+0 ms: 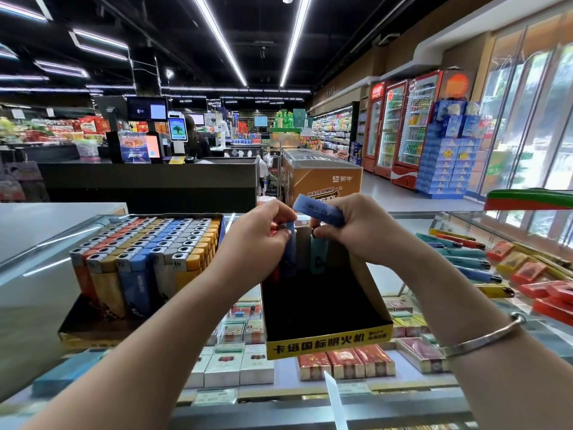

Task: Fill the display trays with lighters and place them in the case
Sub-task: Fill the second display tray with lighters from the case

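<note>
Head view: lighters (319, 209) in both hands.

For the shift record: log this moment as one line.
left hand: sets blue lighter into black tray | right hand: grips blue lighter pack | full tray: at left

Full tray (145, 259) left of near-empty tray (325, 308) (both on glass case (465, 218)).
</note>
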